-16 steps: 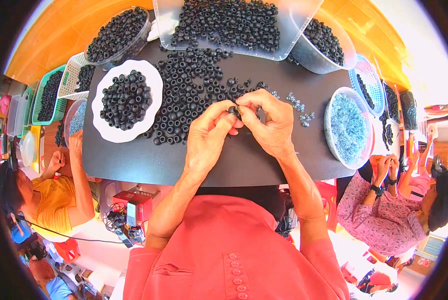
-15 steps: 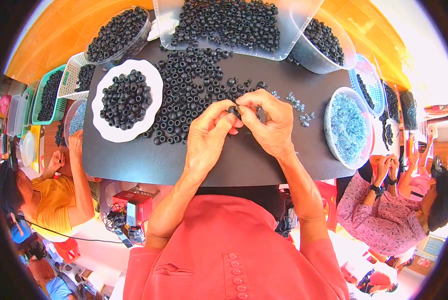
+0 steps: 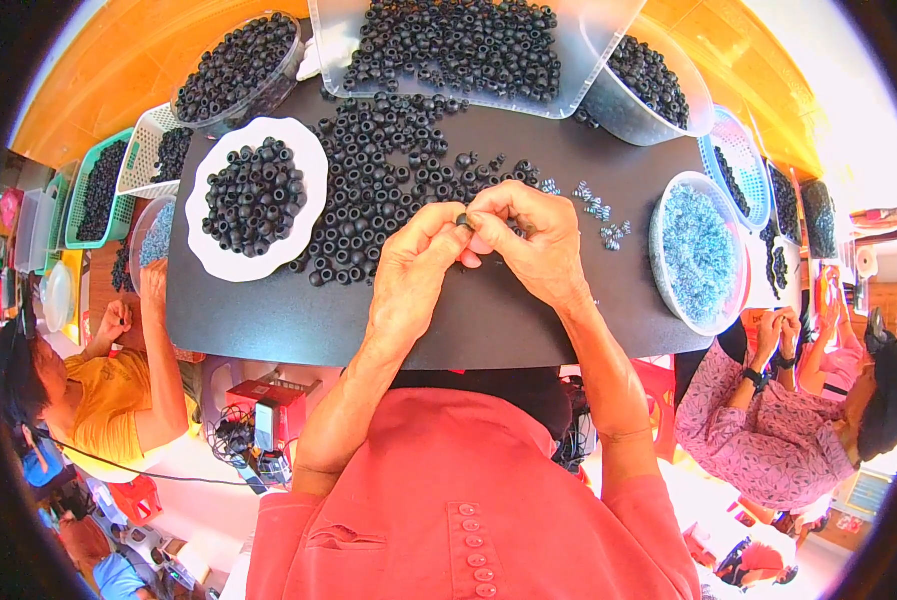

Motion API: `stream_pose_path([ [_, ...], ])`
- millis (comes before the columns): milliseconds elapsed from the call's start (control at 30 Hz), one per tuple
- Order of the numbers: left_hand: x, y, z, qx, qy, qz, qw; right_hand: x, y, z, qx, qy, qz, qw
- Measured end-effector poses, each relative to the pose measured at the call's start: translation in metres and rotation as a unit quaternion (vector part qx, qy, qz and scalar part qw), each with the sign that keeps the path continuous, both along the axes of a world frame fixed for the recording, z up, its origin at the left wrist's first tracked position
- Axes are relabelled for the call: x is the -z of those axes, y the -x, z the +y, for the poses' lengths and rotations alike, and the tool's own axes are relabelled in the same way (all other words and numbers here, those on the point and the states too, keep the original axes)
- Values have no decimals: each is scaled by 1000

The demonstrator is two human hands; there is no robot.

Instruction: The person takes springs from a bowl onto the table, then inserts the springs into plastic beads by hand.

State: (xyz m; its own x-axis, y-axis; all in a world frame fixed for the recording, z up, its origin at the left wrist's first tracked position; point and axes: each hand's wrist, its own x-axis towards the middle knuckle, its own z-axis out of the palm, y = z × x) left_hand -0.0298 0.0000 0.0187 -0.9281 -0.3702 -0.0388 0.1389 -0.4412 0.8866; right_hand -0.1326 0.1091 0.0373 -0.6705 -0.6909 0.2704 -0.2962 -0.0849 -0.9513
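head: hands [image 3: 415,262] [image 3: 535,245] pinch black bead [image 3: 463,220]

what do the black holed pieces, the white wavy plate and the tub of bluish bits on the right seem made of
Black pieces: probably plastic or rubber; smooth, satin, soft highlights.
White plate: perhaps plastic or ceramic; smooth, even white, wavy moulded rim.
Right tub: likely plastic, its wall translucent.
Bluish bits: translucent, glassy glints; plastic or glass, unclear.
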Motion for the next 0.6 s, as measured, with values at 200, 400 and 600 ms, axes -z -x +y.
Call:
stream_pose_path([
  [200,-3,0,1,30,-36,-11,999,0,1,3,4,-5,-13,1000],
  [400,0,-1,0,39,-112,18,993,-3,0,3,7,-33,74,997],
  [600,-2,-1,0,29,-84,10,996,1,1,1,21,-33,14,999],
])
